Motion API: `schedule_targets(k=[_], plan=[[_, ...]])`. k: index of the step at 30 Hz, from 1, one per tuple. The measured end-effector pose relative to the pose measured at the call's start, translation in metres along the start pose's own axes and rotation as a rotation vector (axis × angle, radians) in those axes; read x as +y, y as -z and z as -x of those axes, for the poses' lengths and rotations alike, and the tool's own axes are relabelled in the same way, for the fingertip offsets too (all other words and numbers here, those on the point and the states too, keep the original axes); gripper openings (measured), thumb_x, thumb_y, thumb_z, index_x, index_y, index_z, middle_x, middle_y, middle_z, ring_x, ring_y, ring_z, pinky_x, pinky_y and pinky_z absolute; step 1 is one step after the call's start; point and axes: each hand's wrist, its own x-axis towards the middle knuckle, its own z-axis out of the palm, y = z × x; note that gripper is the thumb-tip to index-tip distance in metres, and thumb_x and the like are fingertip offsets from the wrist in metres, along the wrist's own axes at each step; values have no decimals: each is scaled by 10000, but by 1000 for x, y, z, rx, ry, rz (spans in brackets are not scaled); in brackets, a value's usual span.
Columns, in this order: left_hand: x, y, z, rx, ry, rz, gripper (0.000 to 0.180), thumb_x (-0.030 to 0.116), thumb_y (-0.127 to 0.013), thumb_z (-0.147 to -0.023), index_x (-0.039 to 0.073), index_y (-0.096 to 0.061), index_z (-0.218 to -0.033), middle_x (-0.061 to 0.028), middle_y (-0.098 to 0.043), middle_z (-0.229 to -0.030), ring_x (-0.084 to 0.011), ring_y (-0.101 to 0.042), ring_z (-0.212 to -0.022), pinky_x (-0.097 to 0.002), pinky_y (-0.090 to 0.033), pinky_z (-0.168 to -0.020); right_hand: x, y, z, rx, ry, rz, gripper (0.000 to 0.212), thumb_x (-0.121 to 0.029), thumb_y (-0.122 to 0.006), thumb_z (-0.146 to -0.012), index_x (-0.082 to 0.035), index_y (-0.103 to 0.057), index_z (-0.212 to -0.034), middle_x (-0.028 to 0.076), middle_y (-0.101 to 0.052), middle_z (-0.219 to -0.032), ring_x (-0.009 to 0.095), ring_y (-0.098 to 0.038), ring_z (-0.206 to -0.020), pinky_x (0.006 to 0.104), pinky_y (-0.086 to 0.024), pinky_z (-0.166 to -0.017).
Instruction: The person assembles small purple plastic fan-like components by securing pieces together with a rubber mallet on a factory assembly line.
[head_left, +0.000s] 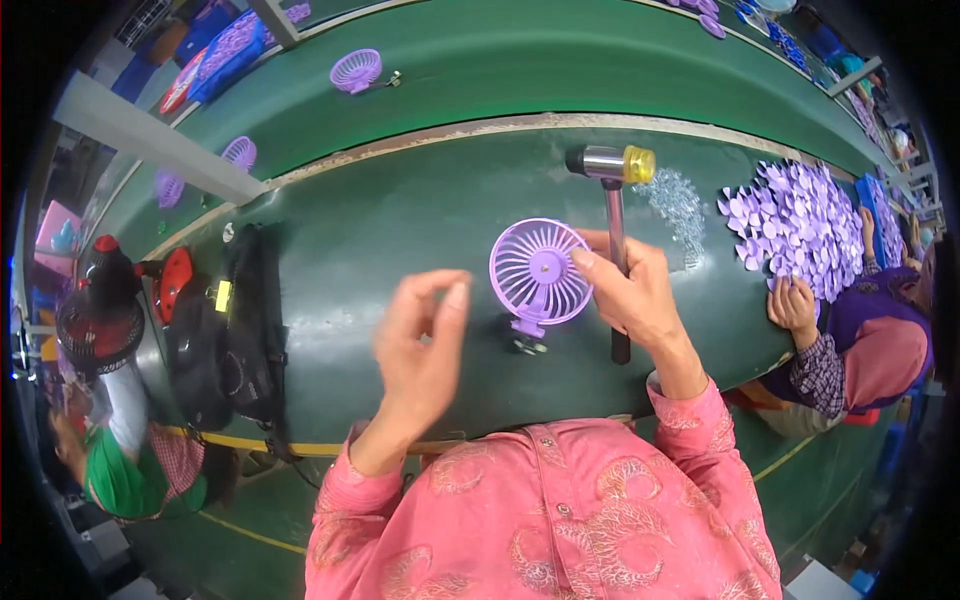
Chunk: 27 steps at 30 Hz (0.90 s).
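A round purple fan grille (541,271) is in my right hand (640,290), gripped at its right rim between thumb and fingers. At its lower edge sits a purple bracket with a small dark metal fitting (529,338). My left hand (422,345) hovers to the left of the grille, apart from it and slightly blurred. Its thumb and forefinger tips come together in a pinch; anything between them is too small to see. Behind my right hand lies a mallet (612,170) with a yellow face, its dark handle partly covered by that hand.
Small clear pieces (676,205) lie beside the mallet head. A heap of light purple parts (795,225) is at right, touched by a co-worker's hand (793,305). Black bags (240,330) lie at left. A grey post (150,135) and another grille (357,71) are beyond.
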Motion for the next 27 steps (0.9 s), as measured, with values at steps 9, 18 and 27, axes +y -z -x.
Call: schedule_targets(k=[9, 18, 27], plan=[[-3, -2, 1, -433, 767, 921, 520, 328, -530, -1005, -36, -419, -1359, -193, -652, -1024, -125, -570, -532, -237, -463, -413, -9, -2, -4, -75, 11, -43, 337, -265, -684, -906, 46, -694, -1034, -56, -540, -645, 10, -406, -507, 221, -264, -431], [0, -14, -7, -554, 823, 1221, 352, 283, -490, -1025, -21, -512, -1199, -213, -669, -1057, -143, -590, -553, -266, -501, -445, -21, -9, -23, -132, 78, 79, 360, -313, -673, -916, 30, -701, -1024, -48, -531, -631, 11, -408, -496, 222, -274, -419], [-12, -23, 7, -228, 722, 1211, 255, 203, -561, -993, -11, -523, -1127, -123, -648, -895, -152, -602, -556, -277, -516, -459, 19, -31, 15, -143, -43, 12, 298, -242, -681, -924, 17, -705, -1069, 17, -684, -810, 50, -567, -739, 241, -471, -651]])
